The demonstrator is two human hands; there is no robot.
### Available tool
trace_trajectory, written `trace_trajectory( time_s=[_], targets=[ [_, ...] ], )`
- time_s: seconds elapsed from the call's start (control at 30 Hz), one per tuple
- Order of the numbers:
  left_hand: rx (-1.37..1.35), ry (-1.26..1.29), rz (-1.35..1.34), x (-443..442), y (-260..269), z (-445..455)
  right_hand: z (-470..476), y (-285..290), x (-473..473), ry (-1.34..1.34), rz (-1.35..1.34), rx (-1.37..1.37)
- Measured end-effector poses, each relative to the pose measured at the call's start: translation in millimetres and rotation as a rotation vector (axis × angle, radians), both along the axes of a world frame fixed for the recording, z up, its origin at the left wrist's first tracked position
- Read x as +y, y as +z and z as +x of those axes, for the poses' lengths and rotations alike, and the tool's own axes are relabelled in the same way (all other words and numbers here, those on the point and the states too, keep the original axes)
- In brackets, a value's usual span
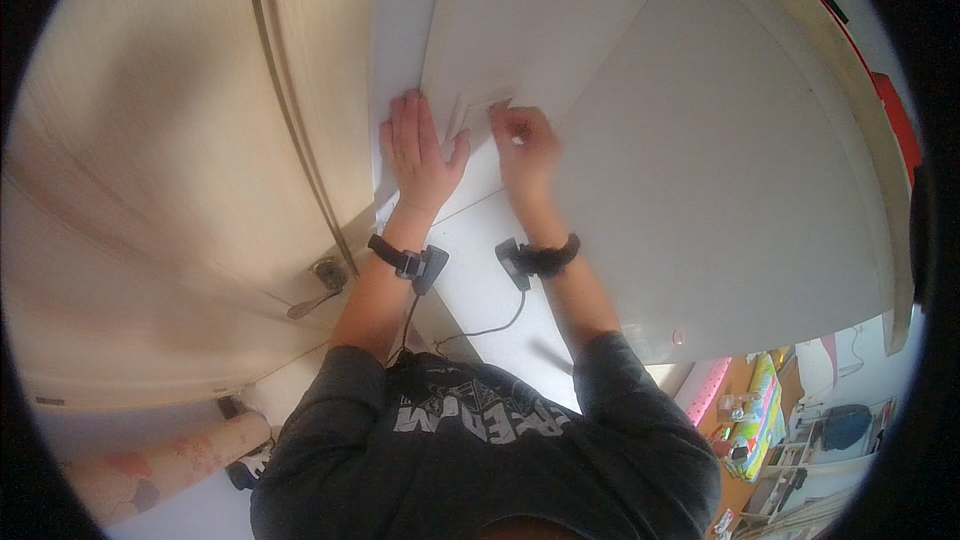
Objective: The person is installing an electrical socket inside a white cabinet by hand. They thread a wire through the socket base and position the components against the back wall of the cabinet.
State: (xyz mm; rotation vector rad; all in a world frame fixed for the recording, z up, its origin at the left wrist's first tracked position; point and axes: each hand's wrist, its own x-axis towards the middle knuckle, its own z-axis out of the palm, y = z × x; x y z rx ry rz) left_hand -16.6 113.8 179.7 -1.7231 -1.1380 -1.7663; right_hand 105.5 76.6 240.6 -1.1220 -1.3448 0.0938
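My left hand (418,154) lies flat against a narrow pale wall strip (401,30) and the edge of the white panel beside it, thumb spread from the fingers. To its right my right hand (529,142) is curled, thumb and fingertips brought together by the white panel (525,30). Those fingertips are at the upper right corner of a thin, pale rectangular outline (469,111) on the panel. The right hand is blurred, and whether something small sits between its fingertips cannot be made out. Part of the outline is hidden behind both hands.
At left stands a light wood door (187,127) with a lever handle (315,304). A large white board (720,187) rises on the right. A floral-patterned roll (172,469) lies at lower left. A brown tabletop (731,394) holds several items. Wrist straps carry cables (487,331).
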Motion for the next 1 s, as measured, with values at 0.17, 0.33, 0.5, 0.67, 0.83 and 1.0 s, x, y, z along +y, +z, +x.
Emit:
trace_trajectory(
  time_s=[0.17,0.33,0.5,0.67,0.83,1.0],
  targets=[
    [0.014,0.032,-0.019,4,0,2,8,-11,6,0.064,-0.044,0.097],
    [0.026,0.043,0.017,6,4,2,-4,-9,1,0.010,-0.119,0.133],
    [0.004,0.065,-0.004,6,4,6,8,-12,11,0.045,-0.095,0.195],
    [0.022,0.050,0.005,12,9,7,-6,-9,5,0.017,-0.089,0.246],
    [-0.021,0.084,0.005,9,5,4,-4,-1,1,-0.024,-0.137,0.175],
    [0.011,0.048,-0.035,5,7,6,0,2,0,-0.078,-0.181,0.151]
  ],
)
